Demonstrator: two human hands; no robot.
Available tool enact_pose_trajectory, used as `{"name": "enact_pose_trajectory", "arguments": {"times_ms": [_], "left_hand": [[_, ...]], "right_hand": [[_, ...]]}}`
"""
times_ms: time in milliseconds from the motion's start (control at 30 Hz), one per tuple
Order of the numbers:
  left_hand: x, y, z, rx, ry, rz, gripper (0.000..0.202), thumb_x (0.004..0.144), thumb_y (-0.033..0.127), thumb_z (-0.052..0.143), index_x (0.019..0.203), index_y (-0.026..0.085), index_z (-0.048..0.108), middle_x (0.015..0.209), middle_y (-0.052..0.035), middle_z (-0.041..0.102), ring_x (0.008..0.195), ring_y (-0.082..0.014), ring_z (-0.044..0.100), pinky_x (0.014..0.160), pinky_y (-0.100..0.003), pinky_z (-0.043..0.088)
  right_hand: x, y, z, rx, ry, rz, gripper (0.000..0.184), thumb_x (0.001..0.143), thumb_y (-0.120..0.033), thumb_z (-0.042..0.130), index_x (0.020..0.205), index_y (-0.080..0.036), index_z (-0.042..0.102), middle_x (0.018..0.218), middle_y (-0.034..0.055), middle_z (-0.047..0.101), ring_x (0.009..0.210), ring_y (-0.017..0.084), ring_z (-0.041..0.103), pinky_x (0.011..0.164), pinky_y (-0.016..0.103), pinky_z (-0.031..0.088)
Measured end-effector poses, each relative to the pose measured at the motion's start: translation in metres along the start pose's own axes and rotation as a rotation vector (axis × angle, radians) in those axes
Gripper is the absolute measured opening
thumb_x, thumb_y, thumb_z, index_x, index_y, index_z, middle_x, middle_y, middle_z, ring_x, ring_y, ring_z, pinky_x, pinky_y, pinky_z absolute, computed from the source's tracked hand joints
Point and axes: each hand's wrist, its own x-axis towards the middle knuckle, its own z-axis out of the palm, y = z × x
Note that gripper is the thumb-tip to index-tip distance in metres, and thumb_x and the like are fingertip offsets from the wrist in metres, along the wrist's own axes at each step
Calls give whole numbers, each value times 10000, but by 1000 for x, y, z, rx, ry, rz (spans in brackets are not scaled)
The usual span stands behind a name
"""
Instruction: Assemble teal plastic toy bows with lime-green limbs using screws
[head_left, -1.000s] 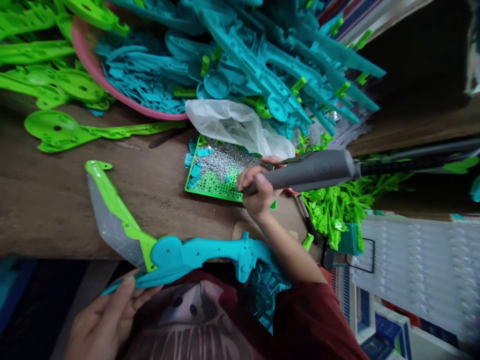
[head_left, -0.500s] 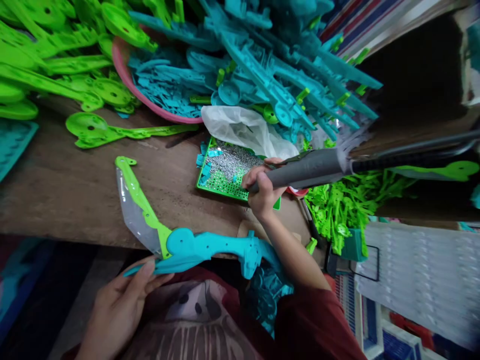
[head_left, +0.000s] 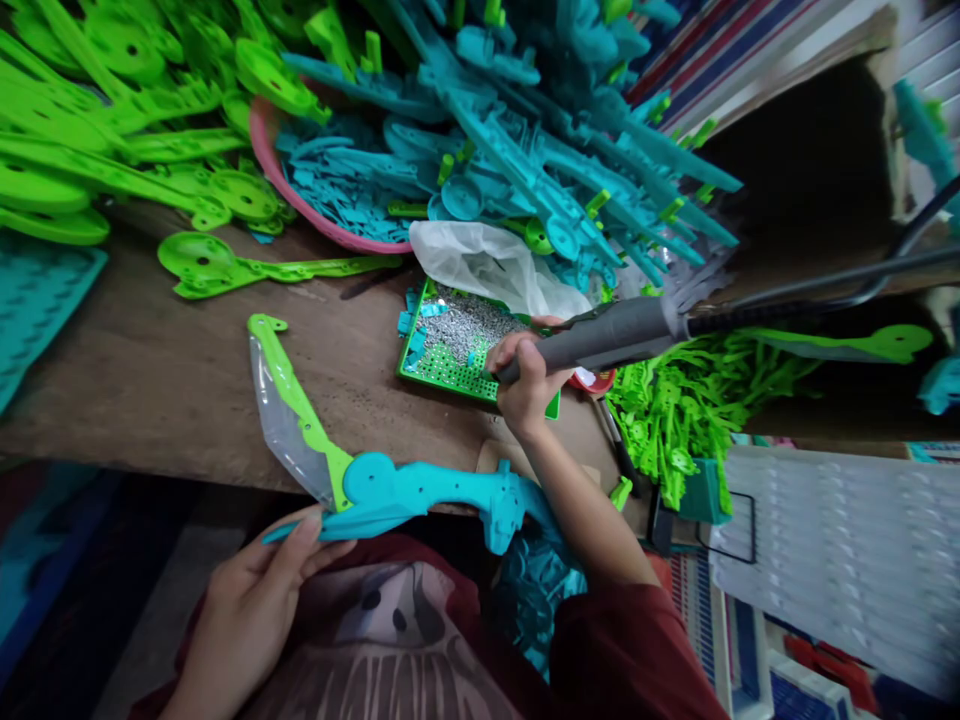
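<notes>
My left hand (head_left: 262, 590) pinches the pointed end of a blue plastic toy weapon (head_left: 431, 495) at the table's front edge. A green arm with a clear blade (head_left: 296, 420) is joined to it and angles up over the table. My right hand (head_left: 529, 385) is wrapped around a grey electric screwdriver (head_left: 600, 337), whose cord runs off to the right. The screwdriver's tip is hidden by the hand. Beneath that hand lies a green perforated tray (head_left: 450, 378) with many small silver screws (head_left: 476, 318) and a few blue bits.
A pink basin (head_left: 274, 165) of blue parts stands at the back, with blue pieces (head_left: 525, 150) heaped beside it. Green parts (head_left: 112, 110) pile up at the left, more (head_left: 667, 410) at the right. One green part (head_left: 255, 268) lies alone. A cardboard box (head_left: 817, 130) stands at right.
The view has shifted a little, so the table and piles sit slightly differently. Both hands keep their holds on the toy weapon and the screwdriver.
</notes>
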Motion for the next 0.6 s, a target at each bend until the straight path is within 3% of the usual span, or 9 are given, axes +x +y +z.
{"name": "enact_pose_trajectory", "arguments": {"times_ms": [167, 267, 333, 400, 467, 600], "left_hand": [[0, 1, 3, -17, -14, 37, 376, 680, 473, 887, 930, 211, 787, 969, -30, 799, 913, -271, 767, 803, -356, 675], [0, -1, 3, 6, -17, 49, 372, 701, 486, 869, 925, 201, 786, 974, -40, 799, 885, -275, 771, 785, -357, 678], [0, -3, 0, 30, -18, 44, 395, 718, 495, 855, 957, 189, 784, 973, -45, 799, 849, -267, 773, 776, -344, 677], [0, -5, -2, 49, -17, 29, 425, 729, 505, 843, 996, 181, 782, 989, -49, 798, 830, -262, 773, 776, -340, 675], [-1, -5, -3, 60, -16, 10, 428, 735, 512, 835, 1003, 182, 784, 1024, -50, 793, 841, -265, 772, 784, -349, 674], [-3, -2, 0, 61, -9, -6, 401, 733, 509, 834, 987, 202, 789, 1058, -43, 786, 876, -278, 766, 796, -375, 674]], "right_hand": [[5, -3, 2, 24, -13, -4, 309, 842, -428, 634, 1074, -264, 514, 560, -98, 463, 433, 108, 464, 463, 254, 426], [-2, -29, 8, 85, 61, -47, 220, 842, -371, 619, 1014, -269, 528, 557, -97, 442, 428, 103, 459, 447, 240, 417], [-17, -55, 13, 155, 45, -58, 154, 865, -342, 580, 996, -277, 532, 547, -93, 429, 417, 100, 445, 432, 231, 412], [-42, -80, 17, 204, -77, -43, 189, 897, -346, 559, 1076, -298, 523, 551, -93, 446, 410, 109, 458, 427, 242, 437], [-69, -96, 21, 221, -234, -26, 340, 904, -355, 582, 1222, -319, 467, 579, -93, 489, 425, 123, 505, 436, 264, 478], [-103, -95, 27, 244, -340, -25, 453, 912, -348, 588, 1324, -330, 400, 601, -101, 487, 434, 111, 522, 438, 248, 476]]}}
